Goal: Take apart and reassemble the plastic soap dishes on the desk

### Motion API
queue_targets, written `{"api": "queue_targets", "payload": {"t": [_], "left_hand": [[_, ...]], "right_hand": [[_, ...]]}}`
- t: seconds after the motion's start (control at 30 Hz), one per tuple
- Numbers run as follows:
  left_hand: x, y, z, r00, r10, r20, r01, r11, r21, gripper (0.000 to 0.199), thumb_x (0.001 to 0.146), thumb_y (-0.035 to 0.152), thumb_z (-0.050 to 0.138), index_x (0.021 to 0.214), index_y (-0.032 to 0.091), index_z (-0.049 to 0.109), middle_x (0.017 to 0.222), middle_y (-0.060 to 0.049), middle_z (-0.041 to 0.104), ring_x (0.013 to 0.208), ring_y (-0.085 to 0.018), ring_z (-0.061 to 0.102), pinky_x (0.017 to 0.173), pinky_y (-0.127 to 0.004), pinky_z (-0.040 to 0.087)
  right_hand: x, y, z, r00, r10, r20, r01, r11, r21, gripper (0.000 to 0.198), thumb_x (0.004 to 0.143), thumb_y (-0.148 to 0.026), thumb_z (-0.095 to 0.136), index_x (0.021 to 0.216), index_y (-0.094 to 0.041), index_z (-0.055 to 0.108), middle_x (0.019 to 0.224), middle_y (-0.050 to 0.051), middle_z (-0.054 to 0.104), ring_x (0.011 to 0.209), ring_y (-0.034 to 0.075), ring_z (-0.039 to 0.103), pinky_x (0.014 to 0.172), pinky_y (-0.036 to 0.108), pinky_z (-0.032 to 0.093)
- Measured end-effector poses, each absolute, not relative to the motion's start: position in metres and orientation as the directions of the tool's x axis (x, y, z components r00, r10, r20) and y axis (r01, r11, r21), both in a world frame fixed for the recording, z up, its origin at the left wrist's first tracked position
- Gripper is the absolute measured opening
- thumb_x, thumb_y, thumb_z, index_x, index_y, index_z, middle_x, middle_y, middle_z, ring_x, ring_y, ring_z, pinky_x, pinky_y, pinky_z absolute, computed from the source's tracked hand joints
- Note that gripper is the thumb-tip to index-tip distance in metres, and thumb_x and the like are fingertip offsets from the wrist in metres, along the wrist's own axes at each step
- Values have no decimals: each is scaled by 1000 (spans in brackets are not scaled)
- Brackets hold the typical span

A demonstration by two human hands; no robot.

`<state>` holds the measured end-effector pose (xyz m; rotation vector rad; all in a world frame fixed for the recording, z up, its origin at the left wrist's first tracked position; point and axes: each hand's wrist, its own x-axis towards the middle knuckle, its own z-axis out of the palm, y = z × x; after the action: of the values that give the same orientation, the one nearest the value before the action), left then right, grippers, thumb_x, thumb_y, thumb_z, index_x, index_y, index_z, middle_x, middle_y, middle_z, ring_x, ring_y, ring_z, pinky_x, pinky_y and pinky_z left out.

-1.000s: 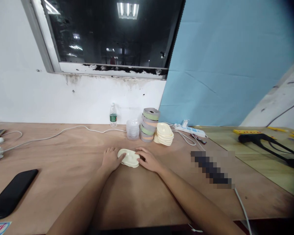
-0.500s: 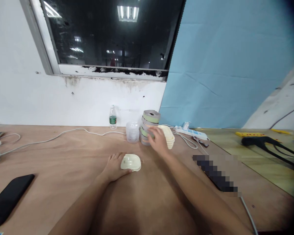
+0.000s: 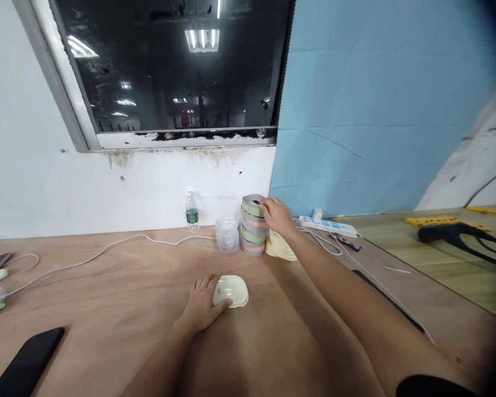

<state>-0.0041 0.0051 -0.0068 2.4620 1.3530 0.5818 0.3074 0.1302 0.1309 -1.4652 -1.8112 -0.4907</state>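
On the wooden tabletop in front of me lies a small cream plastic container or lid point(image 3: 235, 290) with a glossy top. My left hand point(image 3: 203, 304) is closed around its left side, thumb at the near edge and fingers at the far one. Further back, my right hand point(image 3: 276, 214) pinches the rim of the top band in a stack of cardboard sleeves point(image 3: 253, 236), coloured grey, green and orange. Stacked cream plastic pieces point(image 3: 280, 248) are partly hidden behind my right wrist. Left of the sleeves stand nested clear plastic cups or tubs point(image 3: 227, 237).
A water bottle point(image 3: 192, 214) stands by the wall. White cables and a power strip point(image 3: 327, 226) lie along the back. A black phone-like slab point(image 3: 27, 364) is at the near left. A dark flat object point(image 3: 391, 300) lies beyond my right forearm.
My right hand has risen from the side of the sleeve stack to its top rim. My left hand stays at the cream piece. The camera view has tilted up slightly.
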Motion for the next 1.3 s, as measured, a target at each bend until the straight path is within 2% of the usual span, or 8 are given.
{"api": "queue_targets", "payload": {"t": [0.33,0.47,0.57,0.67,0.83,1.07,1.17,1.3], "left_hand": [[-1,2,-2,478,851,217,764,-525,374,69,85,65,44,137,19,42,139,-11,47,120,-31,45,101,-45,32],[1,0,2,391,887,246,770,-462,440,73,87,61,44,144,18,31,137,-13,50,121,-31,45,101,-45,32],[-1,1,7,334,862,380,703,-497,508,73,87,55,50,146,20,27,131,-12,55,117,-28,49,100,-42,34],[-5,5,11,269,849,454,646,-509,569,57,88,49,51,137,21,43,116,-9,63,107,-25,56,94,-38,40],[-10,12,9,160,861,483,601,-473,644,39,89,50,50,113,21,62,102,-6,67,92,-20,60,86,-33,46],[-6,15,4,69,929,364,512,-346,786,47,88,50,50,122,17,57,92,-5,70,76,-17,63,68,-28,50],[-9,16,6,102,942,318,582,-316,749,40,92,46,43,113,19,65,98,-6,71,85,-19,64,75,-28,49],[-13,18,6,136,973,188,762,-224,608,40,92,45,40,105,22,70,97,-7,72,89,-23,66,76,-30,47]], "right_hand": [[277,73,117,71,323,944,830,505,-235,25,96,-38,33,94,-21,52,108,11,58,114,26,48,101,47,34],[252,22,60,52,501,864,688,609,-395,27,96,-42,29,93,-23,48,108,10,58,107,25,53,95,43,41],[236,3,9,112,681,724,563,557,-610,31,97,-46,24,92,-24,47,92,7,58,89,22,57,80,36,46],[226,2,-20,145,792,593,482,466,-742,37,95,-53,23,85,-25,45,78,3,54,75,20,54,71,33,46],[217,11,-16,267,858,438,320,350,-880,49,92,-64,23,83,-23,50,86,6,60,87,23,56,80,35,46],[219,11,-11,197,882,429,284,368,-885,47,88,-65,35,96,-22,54,82,4,62,75,20,58,68,31,48],[219,10,-12,94,927,362,384,302,-873,40,87,-58,44,102,-23,57,76,2,64,67,18,58,61,29,46],[219,14,-12,2,947,320,593,257,-763,30,88,-47,47,90,-22,63,77,2,68,70,18,61,62,28,44]]}}
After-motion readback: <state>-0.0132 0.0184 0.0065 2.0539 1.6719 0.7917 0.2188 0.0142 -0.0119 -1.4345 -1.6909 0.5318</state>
